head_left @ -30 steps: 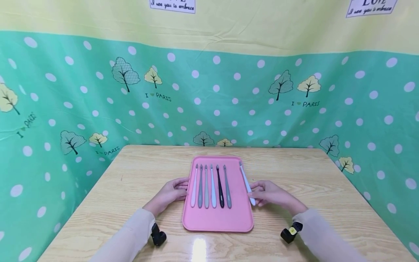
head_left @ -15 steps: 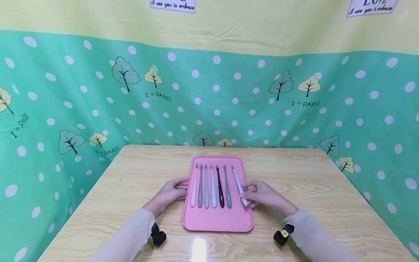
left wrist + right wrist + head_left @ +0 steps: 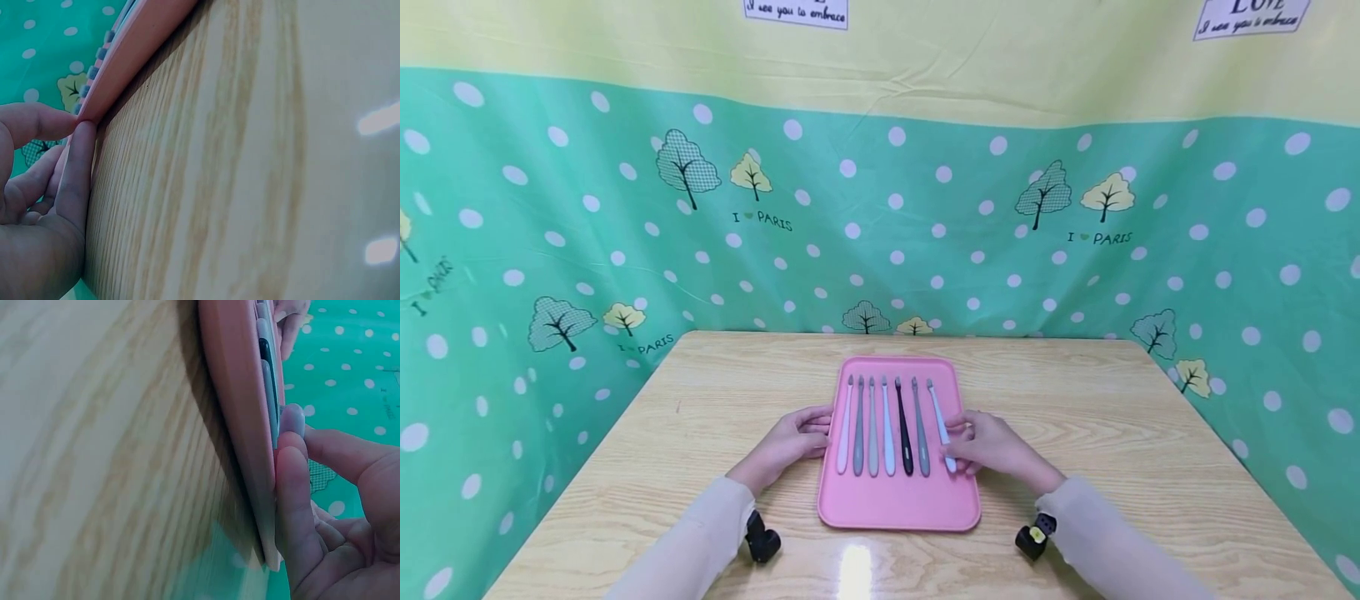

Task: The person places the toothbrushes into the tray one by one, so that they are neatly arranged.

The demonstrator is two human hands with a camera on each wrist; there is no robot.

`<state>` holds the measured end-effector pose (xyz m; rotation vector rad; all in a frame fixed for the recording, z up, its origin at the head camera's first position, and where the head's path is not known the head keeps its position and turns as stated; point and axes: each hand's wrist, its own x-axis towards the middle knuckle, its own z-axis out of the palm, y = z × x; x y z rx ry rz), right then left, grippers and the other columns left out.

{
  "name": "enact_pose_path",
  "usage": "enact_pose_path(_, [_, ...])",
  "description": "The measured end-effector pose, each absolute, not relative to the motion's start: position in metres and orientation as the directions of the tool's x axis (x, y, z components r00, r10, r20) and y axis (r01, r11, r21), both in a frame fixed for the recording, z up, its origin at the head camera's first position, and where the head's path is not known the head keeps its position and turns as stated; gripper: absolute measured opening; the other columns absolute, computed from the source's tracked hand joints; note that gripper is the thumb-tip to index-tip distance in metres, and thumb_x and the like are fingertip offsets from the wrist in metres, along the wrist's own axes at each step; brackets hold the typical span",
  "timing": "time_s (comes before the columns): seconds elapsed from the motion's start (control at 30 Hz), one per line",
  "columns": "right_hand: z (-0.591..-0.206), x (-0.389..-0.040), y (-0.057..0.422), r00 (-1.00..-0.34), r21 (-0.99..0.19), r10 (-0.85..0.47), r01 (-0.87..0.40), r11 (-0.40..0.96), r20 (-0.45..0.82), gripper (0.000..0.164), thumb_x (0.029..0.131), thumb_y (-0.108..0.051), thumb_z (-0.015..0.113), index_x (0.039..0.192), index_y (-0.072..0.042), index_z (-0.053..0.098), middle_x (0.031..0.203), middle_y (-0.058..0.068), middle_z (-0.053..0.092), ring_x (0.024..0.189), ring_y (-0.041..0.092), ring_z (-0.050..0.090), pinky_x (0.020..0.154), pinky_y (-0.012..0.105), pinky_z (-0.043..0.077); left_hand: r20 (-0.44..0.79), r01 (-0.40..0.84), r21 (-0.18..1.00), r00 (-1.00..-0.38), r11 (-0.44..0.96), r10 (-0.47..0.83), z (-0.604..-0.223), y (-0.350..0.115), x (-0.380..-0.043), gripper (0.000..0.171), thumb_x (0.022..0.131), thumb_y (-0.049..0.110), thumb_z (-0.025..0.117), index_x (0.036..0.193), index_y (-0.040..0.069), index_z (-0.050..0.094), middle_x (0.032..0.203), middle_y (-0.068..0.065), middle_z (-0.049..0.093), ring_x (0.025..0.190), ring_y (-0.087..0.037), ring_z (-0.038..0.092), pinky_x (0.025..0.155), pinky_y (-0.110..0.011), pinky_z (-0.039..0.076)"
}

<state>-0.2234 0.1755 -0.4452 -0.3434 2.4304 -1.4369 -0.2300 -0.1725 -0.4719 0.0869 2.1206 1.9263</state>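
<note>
On the pink tray [image 3: 898, 508] several toothbrushes lie in a row, heads toward the far side. Among them are a pale pink one [image 3: 846, 429], a black one [image 3: 904, 425] and a grey one [image 3: 921, 425]. My right hand [image 3: 994, 442] pinches a pale blue toothbrush [image 3: 937, 410] near its handle end, over the tray's right part; it slants beside the row. The right wrist view shows the rounded handle end [image 3: 292, 417] between thumb and finger. At the tray's left side, my left hand [image 3: 786, 442] pinches the rim, as the left wrist view shows.
A light wood table [image 3: 737, 375] carries the tray. Behind it hangs a green and yellow curtain [image 3: 820, 275] with dots and trees. Each wrist bears a small black camera, one on the left [image 3: 763, 540] and one on the right [image 3: 1036, 536].
My right hand has moved left with the pale blue toothbrush, from over the tray's right edge to inside it, closer to the row. The left hand has stayed at the rim.
</note>
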Motion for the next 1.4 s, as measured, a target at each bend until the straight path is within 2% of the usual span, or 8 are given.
enact_pose_path(0.57, [-0.444, -0.224, 0.166, -0.926, -0.84, -0.344, -0.06, 0.539, -0.155, 0.055, 0.089, -0.011, 0.076, 0.133, 0.01, 0.052, 0.071, 0.01, 0.068, 0.058, 0.02, 0.067, 0.052, 0.035, 0.061, -0.162, -0.141, 0.984, -0.962, 0.11, 0.218, -0.472, -0.172, -0.228, 0.061, 0.09, -0.001, 0.066, 0.147, -0.002, 0.045, 0.129, -0.02, 0.056, 0.111, -0.026, 0.062, 0.091, -0.035, 0.059])
enact_pose_path(1.4, [-0.44, -0.223, 0.165, -0.919, -0.824, -0.356, -0.069, 0.562, -0.166, 0.054, 0.089, -0.011, 0.074, 0.133, 0.011, 0.052, 0.074, 0.009, 0.066, 0.057, 0.019, 0.066, 0.052, 0.033, 0.061, -0.154, -0.136, 0.986, -0.965, 0.096, 0.212, -0.473, -0.172, -0.229, 0.059, 0.09, -0.003, 0.064, 0.146, -0.003, 0.046, 0.129, -0.02, 0.057, 0.111, -0.026, 0.062, 0.09, -0.036, 0.059])
